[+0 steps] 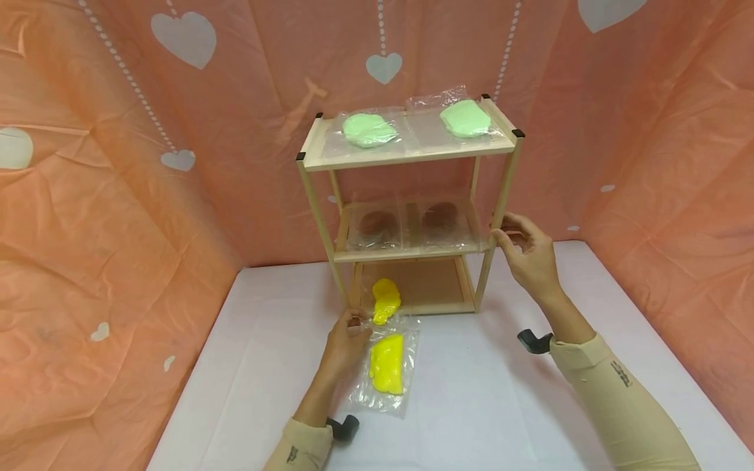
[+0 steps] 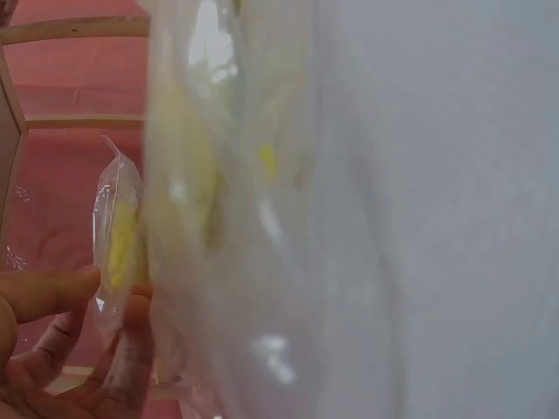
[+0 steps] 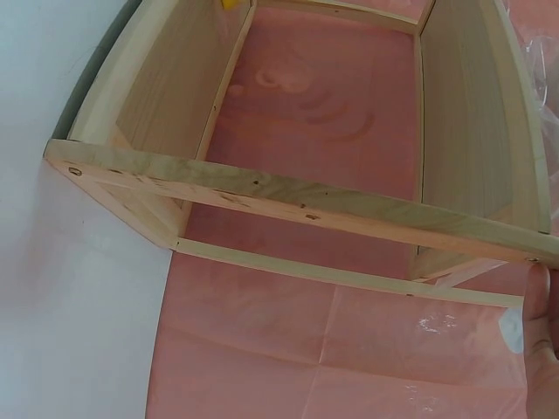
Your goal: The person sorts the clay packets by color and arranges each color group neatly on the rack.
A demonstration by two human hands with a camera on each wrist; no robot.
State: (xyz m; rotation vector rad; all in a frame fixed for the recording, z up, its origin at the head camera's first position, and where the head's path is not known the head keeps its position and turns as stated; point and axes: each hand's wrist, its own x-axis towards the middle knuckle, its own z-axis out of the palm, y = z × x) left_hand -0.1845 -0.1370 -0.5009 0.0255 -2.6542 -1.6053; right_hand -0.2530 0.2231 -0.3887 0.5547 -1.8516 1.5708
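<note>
My left hand (image 1: 341, 345) pinches the edge of clear plastic bags at the rack's lower front. Within the bags lie a yellow lump (image 1: 385, 301), over the bottom shelf's front left, and a flatter yellow piece (image 1: 387, 365) nearer me. The left wrist view shows a bag (image 2: 118, 231) between thumb and fingers, with another sheet of plastic blurring the middle. With thumb and fingers, my right hand (image 1: 530, 258) holds the right front post of the three-tier wooden rack (image 1: 412, 252), level with the middle shelf; only part of the hand shows in the right wrist view.
Two bagged pale green rounds, one left (image 1: 369, 131) and one right (image 1: 465, 119), lie on the top shelf. Two bagged dark rounds, left (image 1: 379, 226) and right (image 1: 440, 217), occupy the middle shelf. The rack stands on a white table (image 1: 471, 392) before a pink curtain (image 1: 265, 196).
</note>
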